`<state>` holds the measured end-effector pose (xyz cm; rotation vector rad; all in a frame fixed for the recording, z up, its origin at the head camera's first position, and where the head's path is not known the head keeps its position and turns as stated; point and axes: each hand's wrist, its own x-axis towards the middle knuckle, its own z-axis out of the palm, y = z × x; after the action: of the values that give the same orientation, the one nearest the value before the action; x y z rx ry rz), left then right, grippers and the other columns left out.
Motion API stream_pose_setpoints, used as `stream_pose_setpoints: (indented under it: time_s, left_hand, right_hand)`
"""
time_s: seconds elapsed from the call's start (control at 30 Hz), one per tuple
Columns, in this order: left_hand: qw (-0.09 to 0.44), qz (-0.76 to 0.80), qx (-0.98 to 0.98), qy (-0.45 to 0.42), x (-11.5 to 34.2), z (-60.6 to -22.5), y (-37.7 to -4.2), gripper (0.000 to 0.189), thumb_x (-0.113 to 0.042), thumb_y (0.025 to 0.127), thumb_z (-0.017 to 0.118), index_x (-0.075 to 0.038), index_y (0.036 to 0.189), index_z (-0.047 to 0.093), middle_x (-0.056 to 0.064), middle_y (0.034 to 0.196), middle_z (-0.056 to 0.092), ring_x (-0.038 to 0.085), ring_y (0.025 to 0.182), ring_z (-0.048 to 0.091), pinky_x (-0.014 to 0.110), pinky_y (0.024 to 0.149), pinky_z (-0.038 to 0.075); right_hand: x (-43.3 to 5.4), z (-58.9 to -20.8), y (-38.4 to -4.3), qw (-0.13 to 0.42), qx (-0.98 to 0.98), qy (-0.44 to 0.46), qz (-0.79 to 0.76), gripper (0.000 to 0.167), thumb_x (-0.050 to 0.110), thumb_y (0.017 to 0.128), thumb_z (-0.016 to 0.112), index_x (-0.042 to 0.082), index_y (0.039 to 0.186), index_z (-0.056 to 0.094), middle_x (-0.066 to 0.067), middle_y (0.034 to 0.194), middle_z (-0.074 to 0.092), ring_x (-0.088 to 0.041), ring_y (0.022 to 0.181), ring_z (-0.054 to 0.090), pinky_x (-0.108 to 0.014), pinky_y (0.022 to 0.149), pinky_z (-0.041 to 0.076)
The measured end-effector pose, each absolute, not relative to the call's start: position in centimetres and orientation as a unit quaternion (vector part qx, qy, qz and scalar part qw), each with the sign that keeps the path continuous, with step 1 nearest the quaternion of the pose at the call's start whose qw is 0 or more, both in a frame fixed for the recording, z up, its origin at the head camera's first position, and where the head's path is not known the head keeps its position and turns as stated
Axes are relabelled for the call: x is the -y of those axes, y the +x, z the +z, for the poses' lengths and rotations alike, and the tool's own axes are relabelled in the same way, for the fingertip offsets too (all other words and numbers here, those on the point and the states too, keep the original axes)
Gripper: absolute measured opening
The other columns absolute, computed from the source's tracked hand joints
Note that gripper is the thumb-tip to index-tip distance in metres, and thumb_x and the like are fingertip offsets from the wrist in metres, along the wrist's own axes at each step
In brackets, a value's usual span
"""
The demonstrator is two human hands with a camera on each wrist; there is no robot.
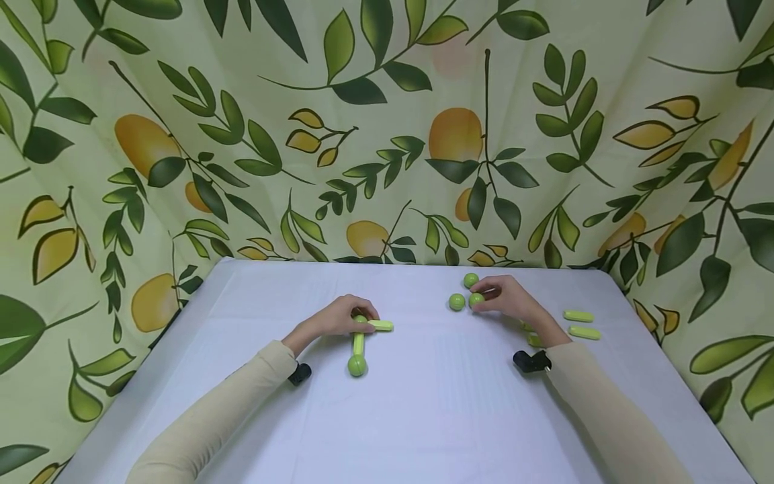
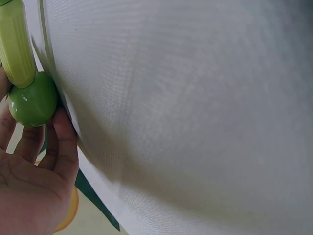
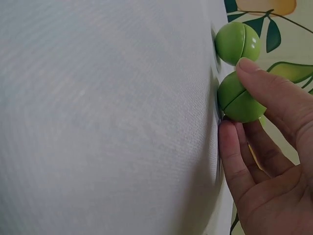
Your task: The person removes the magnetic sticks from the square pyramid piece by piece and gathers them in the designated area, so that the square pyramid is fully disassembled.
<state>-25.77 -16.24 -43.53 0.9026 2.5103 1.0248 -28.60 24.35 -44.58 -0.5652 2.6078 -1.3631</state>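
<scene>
Left hand (image 1: pixel 340 317) gripped rod-and-ball assembly (image 1: pixel 359 345); right hand (image 1: pixel 506 296) pinched green ball (image 3: pixel 237 100).
Looked light, stiff, slick; best pinched mid-ball.

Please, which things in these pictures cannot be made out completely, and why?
Head view: sticks partly hidden by the right forearm.
Head view: where ball and sideways stick meet, hidden by the left hand.
Left wrist view: another ball, cut off by the top edge.
Right wrist view: part of the gripped ball, covered by the thumb of the right hand.
</scene>
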Motion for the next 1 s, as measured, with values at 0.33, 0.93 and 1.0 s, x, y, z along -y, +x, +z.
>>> stream_pose_setpoints:
  time_s: [0.33,0.93,1.0]
  left_hand:
    - [0.144,0.351,-0.874,0.303,16.2,-43.7,-25.9,0.011,-0.011,0.092,0.078,-0.011,0.102,0.075,-0.007,0.096,0.069,0.012,0.091,0.06,0.033,0.086,0.049]
    - [0.134,0.343,-0.88,0.299,16.2,-43.9,-25.7,0.014,-0.015,0.091,0.079,-0.012,0.105,0.075,-0.007,0.098,0.069,0.013,0.094,0.06,0.036,0.089,0.048]
    - [0.13,0.348,-0.879,0.299,16.5,-43.9,-25.5,0.019,-0.016,0.092,0.079,-0.01,0.109,0.073,-0.004,0.102,0.069,0.016,0.098,0.061,0.037,0.091,0.049]
  right_hand:
    - [-24.7,-44.5,-28.6,0.079,-0.867,-0.186,-0.455,0.043,0.011,0.085,0.085,-0.005,0.121,0.068,-0.019,0.119,0.067,-0.035,0.108,0.065,-0.047,0.096,0.051]
    - [-25.0,-42.5,-26.8,0.038,-0.828,-0.212,-0.518,0.039,0.003,0.089,0.08,-0.011,0.122,0.065,-0.03,0.121,0.063,-0.033,0.107,0.066,-0.025,0.086,0.055]
    - [-24.5,-42.6,-26.6,0.04,-0.822,-0.225,-0.522,0.038,0.002,0.088,0.08,-0.011,0.12,0.065,-0.03,0.121,0.063,-0.032,0.105,0.067,-0.026,0.085,0.055]
